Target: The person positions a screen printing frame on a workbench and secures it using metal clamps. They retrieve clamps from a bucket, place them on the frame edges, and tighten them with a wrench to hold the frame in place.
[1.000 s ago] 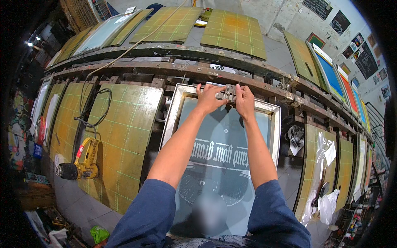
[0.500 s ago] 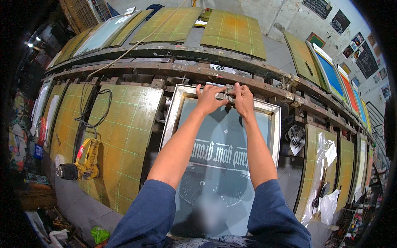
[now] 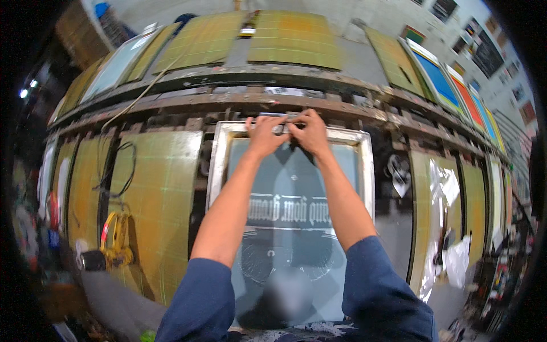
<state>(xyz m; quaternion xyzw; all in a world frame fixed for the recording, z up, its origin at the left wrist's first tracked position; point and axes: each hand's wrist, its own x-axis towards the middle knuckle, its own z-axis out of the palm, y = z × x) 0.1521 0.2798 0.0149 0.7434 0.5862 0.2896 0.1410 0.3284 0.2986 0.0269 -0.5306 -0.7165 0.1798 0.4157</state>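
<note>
A silk-screen frame point(image 3: 366, 176) with silver metal edges lies before me, its grey-blue mesh point(image 3: 293, 176) bearing pale lettering and a drawn design. At its far edge, both my hands meet over a small metal bracket point(image 3: 280, 129). My left hand point(image 3: 266, 135) has its thumb and fingers closed on the bracket's left side. My right hand point(image 3: 310, 132) pinches it from the right, with the index finger reaching over toward the left hand. My fingers and some blur hide most of the bracket.
Dark metal rails point(image 3: 211, 104) run across behind the frame. Yellowish boards point(image 3: 156, 199) flank it, one holding a yellow heat gun point(image 3: 117, 242) with a black cable point(image 3: 128, 165). Clear plastic point(image 3: 456, 262) lies at right. Other coloured screens point(image 3: 434, 73) stand beyond the rails.
The view has shifted, so the scene sits further left. My right hand has closed in toward the left, its index finger now lying across the bracket.
</note>
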